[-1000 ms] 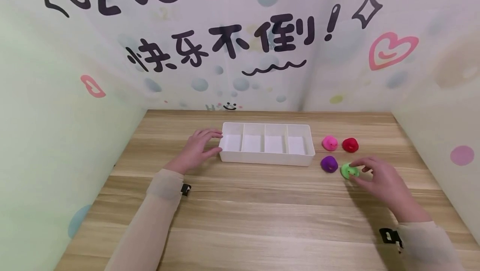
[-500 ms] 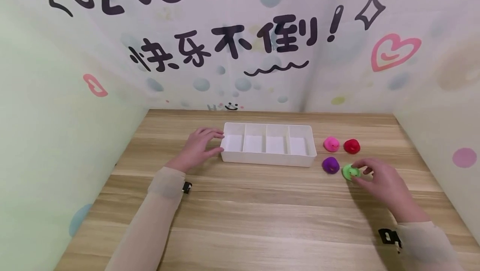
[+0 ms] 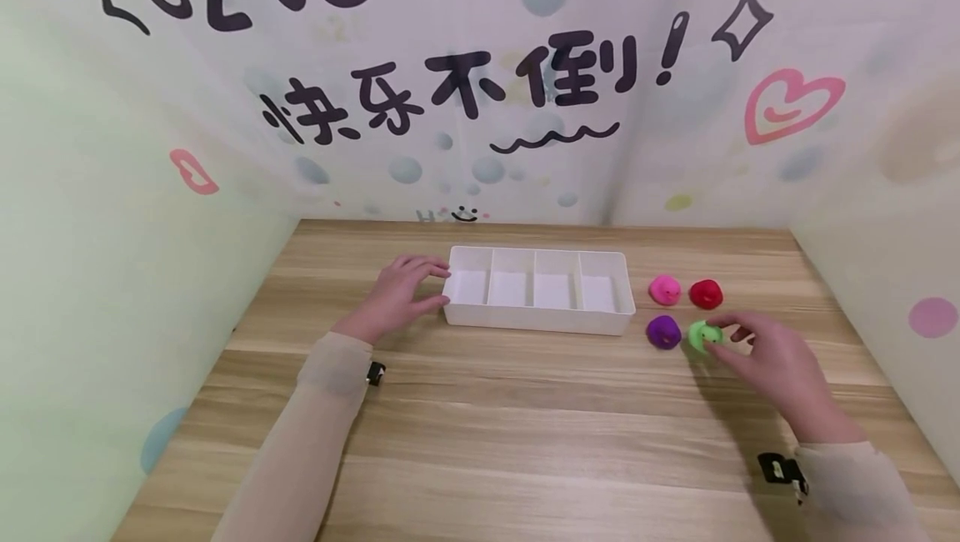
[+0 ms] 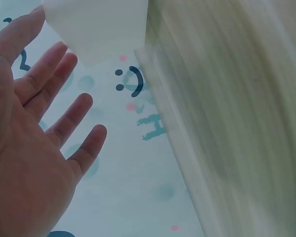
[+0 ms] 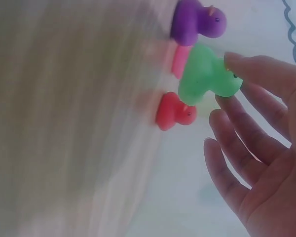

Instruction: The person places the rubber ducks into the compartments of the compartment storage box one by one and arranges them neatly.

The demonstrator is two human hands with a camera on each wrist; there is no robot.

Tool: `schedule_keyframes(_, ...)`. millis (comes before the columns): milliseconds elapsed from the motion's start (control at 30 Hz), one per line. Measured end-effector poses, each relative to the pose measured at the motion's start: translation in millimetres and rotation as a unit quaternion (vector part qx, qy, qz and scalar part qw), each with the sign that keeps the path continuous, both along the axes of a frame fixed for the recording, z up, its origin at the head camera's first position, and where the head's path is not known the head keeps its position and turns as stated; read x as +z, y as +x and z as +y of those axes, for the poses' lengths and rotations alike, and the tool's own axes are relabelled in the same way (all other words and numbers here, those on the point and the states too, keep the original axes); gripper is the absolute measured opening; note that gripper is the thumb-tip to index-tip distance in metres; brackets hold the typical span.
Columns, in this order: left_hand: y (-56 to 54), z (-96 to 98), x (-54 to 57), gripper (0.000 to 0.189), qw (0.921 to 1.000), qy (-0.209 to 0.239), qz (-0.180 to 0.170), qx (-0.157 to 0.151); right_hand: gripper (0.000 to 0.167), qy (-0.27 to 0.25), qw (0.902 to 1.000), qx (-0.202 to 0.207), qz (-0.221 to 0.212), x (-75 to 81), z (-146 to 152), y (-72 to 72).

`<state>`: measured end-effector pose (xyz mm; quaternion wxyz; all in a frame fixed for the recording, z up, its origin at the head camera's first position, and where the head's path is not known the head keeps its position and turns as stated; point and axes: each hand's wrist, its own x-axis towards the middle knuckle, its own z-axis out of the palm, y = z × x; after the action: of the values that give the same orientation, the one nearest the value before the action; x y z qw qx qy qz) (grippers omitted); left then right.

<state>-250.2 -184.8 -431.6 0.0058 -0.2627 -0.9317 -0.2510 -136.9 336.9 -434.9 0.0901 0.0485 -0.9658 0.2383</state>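
My right hand (image 3: pixel 780 367) pinches a small light green rubber duck (image 5: pixel 202 76) by its head between thumb and fingers, over the right part of the table. Close by are a purple duck (image 3: pixel 663 332), a pink duck (image 3: pixel 665 290) and a red duck (image 3: pixel 707 293). At the left short end of a white tray (image 3: pixel 540 319) with several compartments, my left hand (image 3: pixel 393 296) has its fingertips and thumb right at the wall. In the left wrist view its fingers are spread and nearly straight beside the white tray's corner (image 4: pixel 98 29).
The wood-grain table (image 3: pixel 525 417) is bounded by a printed white backdrop (image 3: pixel 360 175) with large black characters behind it. Pale side walls close off the left wall (image 3: pixel 97 275) and right wall (image 3: pixel 892 217) sides. The tray's compartments hold nothing visible.
The right hand's thumb and fingers have closed on the green duck, which has shifted slightly upward in the head view. The left hand stays at the tray's end.
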Motion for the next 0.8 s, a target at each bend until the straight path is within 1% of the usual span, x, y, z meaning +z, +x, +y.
schedule_keyframes(133, 0.4, -0.1, -0.6, 0.04, 1.0, -0.004, 0.005, 0.0, 0.03, 0.0, 0.9997, 0.002, 0.023, 5.5, -4.1, -1.1)
schedule_keyframes(300, 0.1, -0.4, -1.5, 0.041, 0.9999, -0.011, 0.008, 0.0, 0.031, -0.002, 0.9995, 0.002, 0.031, 12.2, -11.3, -4.0)
schedule_keyframes(400, -0.3, 0.3, -0.1, 0.041, 0.9999, -0.015, 0.007, 0.001, 0.032, -0.006, 0.9991, 0.01, 0.04, 17.3, -17.7, -6.8)
schedule_keyframes(533, 1.8, 0.7, -1.0, 0.042, 0.9998, -0.019, 0.001, 0.002, 0.031, -0.011, 0.9983, 0.021, 0.053, 19.7, -27.2, -11.0)
schedule_keyframes(667, 1.7, 1.1, -1.8, 0.042, 0.9999, -0.015, -0.005, 0.002, 0.028, -0.027, 0.9974, 0.028, 0.061, 23.0, -37.1, -15.8)
schedule_keyframes(800, -1.1, 0.4, -4.1, 0.041, 0.9999, -0.015, -0.001, 0.004, 0.027, -0.048, 0.9963, 0.034, 0.063, 27.5, -50.0, -22.2)
